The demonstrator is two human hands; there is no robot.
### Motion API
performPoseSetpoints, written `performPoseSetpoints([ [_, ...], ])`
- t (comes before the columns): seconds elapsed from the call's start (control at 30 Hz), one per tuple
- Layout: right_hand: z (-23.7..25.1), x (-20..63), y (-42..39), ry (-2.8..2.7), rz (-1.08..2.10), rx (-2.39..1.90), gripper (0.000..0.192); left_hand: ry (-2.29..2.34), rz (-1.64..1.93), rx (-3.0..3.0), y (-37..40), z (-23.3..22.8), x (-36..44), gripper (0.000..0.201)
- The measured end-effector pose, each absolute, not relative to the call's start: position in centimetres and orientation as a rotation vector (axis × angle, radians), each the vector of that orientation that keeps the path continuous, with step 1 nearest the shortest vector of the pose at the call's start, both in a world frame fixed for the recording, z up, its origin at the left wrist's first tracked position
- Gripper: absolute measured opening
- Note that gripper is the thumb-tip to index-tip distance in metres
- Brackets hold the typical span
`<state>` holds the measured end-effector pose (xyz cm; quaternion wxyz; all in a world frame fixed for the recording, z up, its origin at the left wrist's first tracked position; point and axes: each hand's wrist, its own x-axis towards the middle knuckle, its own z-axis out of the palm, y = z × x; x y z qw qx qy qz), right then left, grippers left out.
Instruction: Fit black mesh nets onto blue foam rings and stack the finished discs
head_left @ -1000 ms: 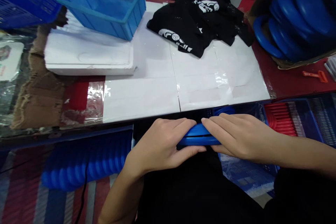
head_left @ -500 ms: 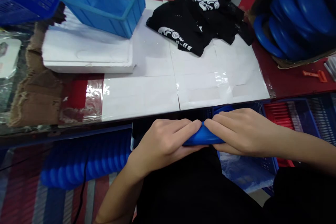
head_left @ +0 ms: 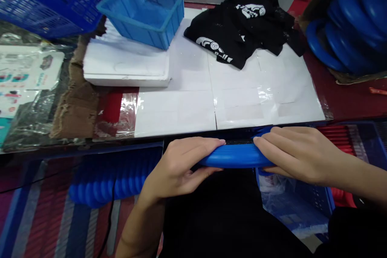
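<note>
**Left hand (head_left: 187, 165) and right hand (head_left: 296, 155) both clamped on one blue ring (head_left: 236, 157)**

OK so the biggest thing in front of you is the red table (head_left: 353, 100), its near edge just beyond your hands. White sheets (head_left: 178, 109) cover the middle of it, straight ahead of your fingers. Far off past your left hand there's a dark blue basket (head_left: 75, 0), and way out past your right hand a carton (head_left: 356, 78) stuffed with blue loops (head_left: 347, 44). The black shirts (head_left: 248, 32) lie crumpled on the sheets, ahead of the gap between your hands.

Below the table edge, left of your left hand, you've got a row of blue coils (head_left: 111, 181). Beyond your left hand, a lighter blue bin (head_left: 171, 28) sits tilted on a white block (head_left: 130, 80), with torn cardboard (head_left: 77, 109) further left. Some red pieces (head_left: 335, 133) show under the table just past your right wrist.

The ring itself is above your lap, near the table edge. You've got each end gripped with fingers over the top; your left thumb is underneath. Hands are apart, blue showing between them. Smallest bit: an orange handle (head_left: 377, 90) on the table, ahead and right of your right hand.
</note>
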<state>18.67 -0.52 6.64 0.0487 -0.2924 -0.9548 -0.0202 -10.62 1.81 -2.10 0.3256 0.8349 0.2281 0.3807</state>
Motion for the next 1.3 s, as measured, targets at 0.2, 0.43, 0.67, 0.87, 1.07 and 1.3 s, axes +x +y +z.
performPoseSetpoints([
  [0.2, 7.4, 18.5, 0.3, -2.910, 0.109, -0.963, 0.023, 0.640, 1.023, 2.108, 2.0, -1.8, -10.6, 0.040],
  [0.43, 8.6, 20.5, 1.5, -2.585, 0.895, -1.277, 0.045, 0.422, 1.347, 1.587, 3.6, -8.3, -12.6, 0.045],
  [0.67, 7.4, 20.5, 1.3, -2.550, 0.835, -1.347, 0.025, 0.694, 1.057, 1.677, 3.7, -6.9, -15.0, 0.036],
  [0.87, 8.2, 16.8, -0.3, -2.852, 0.448, -1.215, 0.020, 0.602, 0.878, 2.195, 2.7, 0.0, -10.6, 0.048],
  [1.07, 8.7, 16.2, -0.2, -2.846, 0.357, -1.214, 0.033, 0.529, 1.133, 2.291, 3.3, -2.1, -10.2, 0.037],
  [1.3, 9.0, 17.8, -0.8, -2.768, 0.464, -1.244, 0.032, 0.524, 1.308, 2.195, 4.0, -4.4, -12.9, 0.027],
])
